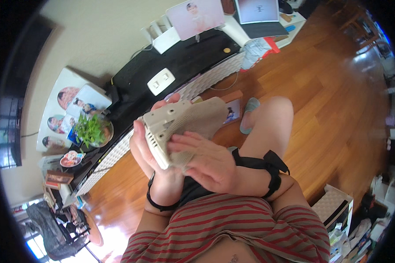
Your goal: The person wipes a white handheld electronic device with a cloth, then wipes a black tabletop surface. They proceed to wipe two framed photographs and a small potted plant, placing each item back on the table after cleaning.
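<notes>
My left hand point(144, 149) holds a cream plastic device point(164, 125) with vent slots along its edge, gripping it from behind and below. My right hand point(206, 160) presses a beige cloth point(201, 118) flat against the device's face, fingers spread over the cloth. Both wrists wear black straps. The device is held up in front of my chest, above my raised bare knee point(274, 114).
A black low cabinet point(180, 61) with a white woven front runs along the wall, carrying a white box, framed pictures and a potted green plant point(91, 129). A laptop point(259, 17) sits at the top. Wood floor lies to the right; bags and clutter point(351, 219) at lower right.
</notes>
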A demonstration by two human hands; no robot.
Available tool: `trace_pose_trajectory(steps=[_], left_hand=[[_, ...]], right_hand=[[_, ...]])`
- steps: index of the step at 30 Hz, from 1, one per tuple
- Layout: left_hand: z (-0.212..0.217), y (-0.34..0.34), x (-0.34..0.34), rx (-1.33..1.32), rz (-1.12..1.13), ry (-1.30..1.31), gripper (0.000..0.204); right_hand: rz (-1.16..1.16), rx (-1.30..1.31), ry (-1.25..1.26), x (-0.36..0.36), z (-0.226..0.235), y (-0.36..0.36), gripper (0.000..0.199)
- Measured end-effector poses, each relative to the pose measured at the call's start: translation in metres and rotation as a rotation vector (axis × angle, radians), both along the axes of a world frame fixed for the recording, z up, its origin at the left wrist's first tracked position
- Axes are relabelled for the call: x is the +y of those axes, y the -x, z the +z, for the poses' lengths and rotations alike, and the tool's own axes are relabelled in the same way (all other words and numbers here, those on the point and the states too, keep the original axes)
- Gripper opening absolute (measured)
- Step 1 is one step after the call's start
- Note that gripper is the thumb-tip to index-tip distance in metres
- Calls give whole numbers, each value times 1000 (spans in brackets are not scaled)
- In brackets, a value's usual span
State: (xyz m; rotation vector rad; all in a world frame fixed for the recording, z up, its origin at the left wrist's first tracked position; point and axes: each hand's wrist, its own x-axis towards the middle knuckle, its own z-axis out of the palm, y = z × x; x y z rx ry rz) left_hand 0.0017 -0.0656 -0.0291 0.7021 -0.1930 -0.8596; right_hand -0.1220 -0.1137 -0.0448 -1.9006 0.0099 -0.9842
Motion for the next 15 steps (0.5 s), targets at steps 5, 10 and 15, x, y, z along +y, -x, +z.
trace_pose_trajectory(steps=[5, 10, 15], left_hand=[[9, 3, 9, 199, -134, 264, 69], [8, -15, 13, 179, -148, 348, 70], [3, -23, 13, 92, -263, 346, 66]], right_hand=[[9, -248, 185, -8, 3, -9, 20], [2, -85, 235, -27, -11, 3, 21], [-139, 172, -395, -37, -10, 15, 23]])
